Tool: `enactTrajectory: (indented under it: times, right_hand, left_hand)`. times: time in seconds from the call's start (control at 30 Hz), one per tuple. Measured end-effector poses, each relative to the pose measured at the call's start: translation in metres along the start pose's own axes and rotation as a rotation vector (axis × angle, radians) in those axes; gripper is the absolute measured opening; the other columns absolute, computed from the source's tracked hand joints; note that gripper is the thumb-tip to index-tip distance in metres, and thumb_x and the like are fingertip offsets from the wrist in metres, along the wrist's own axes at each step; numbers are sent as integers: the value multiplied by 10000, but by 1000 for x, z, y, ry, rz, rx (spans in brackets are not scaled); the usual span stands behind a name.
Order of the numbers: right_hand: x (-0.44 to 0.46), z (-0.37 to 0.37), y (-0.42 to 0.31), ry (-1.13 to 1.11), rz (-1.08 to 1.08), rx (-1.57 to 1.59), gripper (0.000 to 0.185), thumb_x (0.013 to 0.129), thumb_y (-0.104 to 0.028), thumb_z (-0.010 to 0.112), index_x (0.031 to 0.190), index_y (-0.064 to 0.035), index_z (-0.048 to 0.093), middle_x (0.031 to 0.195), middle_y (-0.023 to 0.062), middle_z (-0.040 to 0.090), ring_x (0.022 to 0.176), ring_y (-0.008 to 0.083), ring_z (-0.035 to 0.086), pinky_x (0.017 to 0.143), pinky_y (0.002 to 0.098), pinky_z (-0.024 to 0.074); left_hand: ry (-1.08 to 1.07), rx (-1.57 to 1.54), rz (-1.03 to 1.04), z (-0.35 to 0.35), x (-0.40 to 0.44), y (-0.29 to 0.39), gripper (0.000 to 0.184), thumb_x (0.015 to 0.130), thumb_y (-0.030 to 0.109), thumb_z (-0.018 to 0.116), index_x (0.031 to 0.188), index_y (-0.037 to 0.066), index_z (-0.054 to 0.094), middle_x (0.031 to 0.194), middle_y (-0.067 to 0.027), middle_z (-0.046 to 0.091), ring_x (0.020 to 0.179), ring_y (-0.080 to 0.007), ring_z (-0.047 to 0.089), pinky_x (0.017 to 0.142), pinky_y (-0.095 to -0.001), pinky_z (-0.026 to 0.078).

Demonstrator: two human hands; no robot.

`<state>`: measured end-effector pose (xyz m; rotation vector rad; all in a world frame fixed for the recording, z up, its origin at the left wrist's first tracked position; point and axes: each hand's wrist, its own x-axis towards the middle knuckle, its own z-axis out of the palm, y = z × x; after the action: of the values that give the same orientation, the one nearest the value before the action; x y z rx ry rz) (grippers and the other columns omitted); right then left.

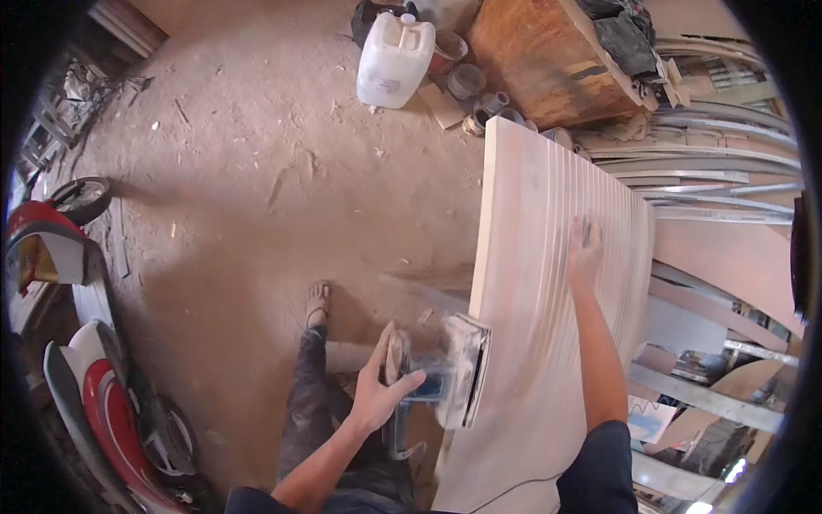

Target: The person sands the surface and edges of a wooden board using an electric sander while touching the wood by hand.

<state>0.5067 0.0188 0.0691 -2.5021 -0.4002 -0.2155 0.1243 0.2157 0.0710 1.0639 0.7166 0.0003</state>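
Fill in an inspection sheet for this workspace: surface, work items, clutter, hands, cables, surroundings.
Surface: pale panel with ridges running along its face; brown floor beneath.
Work items: dusty sander at the panel's left edge, its flat pad facing the panel.
Clutter: small scraps strewn on the floor; white jug and cans beyond the panel's far end.
Hands: left hand grips the sander; right hand is on the ridged face, fingers blurred.
Cables: thin dark cable across the panel's near end; its ends cannot be traced.
Surroundings: red-and-white vehicle bodywork at left; curved strips stacked at right.
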Motion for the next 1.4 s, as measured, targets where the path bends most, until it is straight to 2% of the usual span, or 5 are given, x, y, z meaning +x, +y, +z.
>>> enactTrajectory:
  times: [0.27, 0.7, 0.77, 1.13, 1.4]
  right_hand:
    - [11, 21, 22, -121, -70, -159, 595, 1017, -306, 565, 1460, 55, 402, 1522, 273, 380, 1433, 424, 331, 1186, 490, 273]
    - [21, 25, 10, -240, -124, -175, 615, 1020, -221, 523, 1514, 56, 284, 1569, 292, 265, 1465, 447, 252, 1207, 519, 202]
    - [20, 25, 7, -250, -117, -190, 620, 1023, -238, 515, 1516, 58, 281, 1568, 297, 263, 1467, 448, 248, 1207, 519, 200]
    - [21, 30, 1, -318, -34, -151, 631, 1055, -252, 428, 1547, 72, 199, 1615, 266, 192, 1513, 388, 171, 1232, 457, 130]
    - [23, 23, 9, -320, -95, -231, 708, 1041, -387, 448, 1534, 75, 235, 1584, 310, 199, 1494, 443, 187, 1215, 521, 173]
  left_hand:
    - [-14, -113, -86, -4, 63, 23, 936, 836, 131, 764, 1589, 4, 223, 1566, -206, 372, 1437, -251, 360, 1185, -365, 257]
    - [-12, -36, 217, 0, 290, 145, 955, 829, 340, 806, 1568, 20, 293, 1375, -194, 577, 1287, -248, 528, 1113, -370, 367]
    - [-85, -101, 137, -2, 319, 172, 984, 817, 340, 816, 1578, 29, 275, 1517, -213, 436, 1409, -268, 399, 1165, -384, 296]
    - [-89, -47, 30, -7, 225, 112, 988, 833, 351, 811, 1592, 83, 239, 1408, -227, 552, 1329, -284, 516, 1127, -418, 368]
    - [-50, 74, 190, 1, 311, 179, 993, 825, 354, 809, 1593, 96, 235, 1366, -235, 587, 1290, -340, 556, 1119, -419, 380]
